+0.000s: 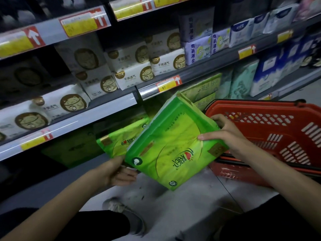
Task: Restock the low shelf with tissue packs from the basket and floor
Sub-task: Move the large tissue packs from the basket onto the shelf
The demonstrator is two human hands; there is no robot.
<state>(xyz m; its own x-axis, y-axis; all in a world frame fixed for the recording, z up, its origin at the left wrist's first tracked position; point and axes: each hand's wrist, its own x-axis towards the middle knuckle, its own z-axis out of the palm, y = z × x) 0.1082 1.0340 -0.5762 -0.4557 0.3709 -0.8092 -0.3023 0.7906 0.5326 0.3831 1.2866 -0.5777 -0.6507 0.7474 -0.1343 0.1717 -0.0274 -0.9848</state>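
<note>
Green tissue pack point(173, 145) is hanging tilted at frame centre, held in both hands: right hand point(224, 134) is gripping its right edge, left hand point(119, 171) is pinching the lower-left corner. Second green pack point(119, 140) is lying just behind it in the low shelf point(52, 181). Red basket point(278, 122) is sitting at right on the floor point(199, 197).
</note>
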